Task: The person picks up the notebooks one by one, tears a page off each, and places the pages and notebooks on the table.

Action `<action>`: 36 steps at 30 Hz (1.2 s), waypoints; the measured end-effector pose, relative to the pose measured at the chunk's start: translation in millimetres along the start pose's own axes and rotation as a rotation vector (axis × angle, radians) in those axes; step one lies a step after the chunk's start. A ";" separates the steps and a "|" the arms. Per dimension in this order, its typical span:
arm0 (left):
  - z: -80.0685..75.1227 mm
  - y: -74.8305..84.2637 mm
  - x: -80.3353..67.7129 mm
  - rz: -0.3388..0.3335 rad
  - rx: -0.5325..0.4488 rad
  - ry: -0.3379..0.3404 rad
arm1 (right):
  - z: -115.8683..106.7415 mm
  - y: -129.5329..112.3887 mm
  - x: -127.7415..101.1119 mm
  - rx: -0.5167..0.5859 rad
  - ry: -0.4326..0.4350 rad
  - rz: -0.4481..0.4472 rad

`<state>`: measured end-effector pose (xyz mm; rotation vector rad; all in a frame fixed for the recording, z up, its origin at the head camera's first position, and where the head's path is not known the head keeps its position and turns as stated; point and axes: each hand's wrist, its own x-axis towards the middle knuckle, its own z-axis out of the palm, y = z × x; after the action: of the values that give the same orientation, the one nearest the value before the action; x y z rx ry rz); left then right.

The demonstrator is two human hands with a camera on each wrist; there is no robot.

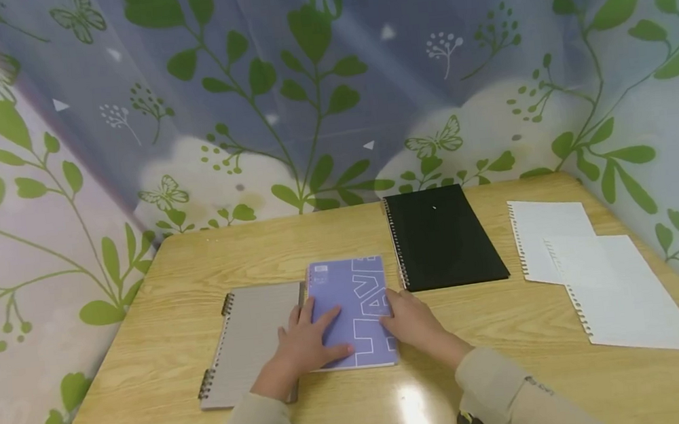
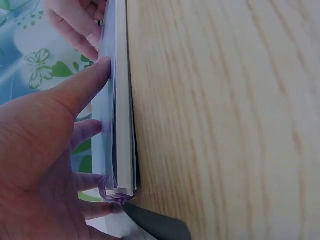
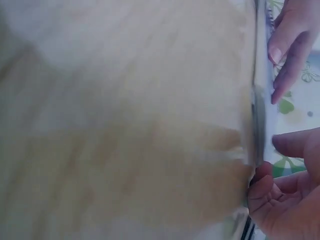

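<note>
A purple spiral notebook (image 1: 338, 294) with large white outlined letters lies closed in the middle of the table. My left hand (image 1: 310, 341) rests on its cover with fingers spread; in the left wrist view that hand's thumb (image 2: 82, 87) lies near the lower edge. At the notebook's right edge, my right hand (image 1: 414, 321) holds the border, thumb on the cover. The right wrist view shows its fingers (image 3: 262, 187) curled at that edge. Partly beneath the left forearm lies an opened grey-paged ring notebook (image 1: 250, 343), touching the purple one's left side.
A black spiral notebook (image 1: 446, 236) lies behind the right hand. Two torn-out white sheets (image 1: 630, 300) overlap at the right of the wooden table (image 1: 485, 389). A curtain (image 1: 280, 108) printed with leaves and butterflies surrounds the table's back and sides.
</note>
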<state>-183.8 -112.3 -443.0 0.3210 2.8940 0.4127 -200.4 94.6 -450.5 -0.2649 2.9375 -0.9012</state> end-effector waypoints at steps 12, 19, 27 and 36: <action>-16.8 44.4 27.2 0.115 -0.136 0.135 | -95.2 92.3 11.2 0.094 0.233 0.139; -13.4 83.6 74.2 0.041 -0.581 -0.035 | -120.8 131.7 19.4 0.258 0.002 0.334; -8.5 113.6 105.3 -0.212 -1.034 -0.048 | -120.8 131.6 26.6 0.364 -0.103 0.435; 1.9 130.5 118.2 -0.273 -1.253 -0.003 | -118.6 137.9 31.2 0.416 -0.099 0.464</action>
<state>-272.3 39.0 -425.8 -0.2732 2.0442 1.9144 -263.8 266.6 -429.9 0.3644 2.4699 -1.3204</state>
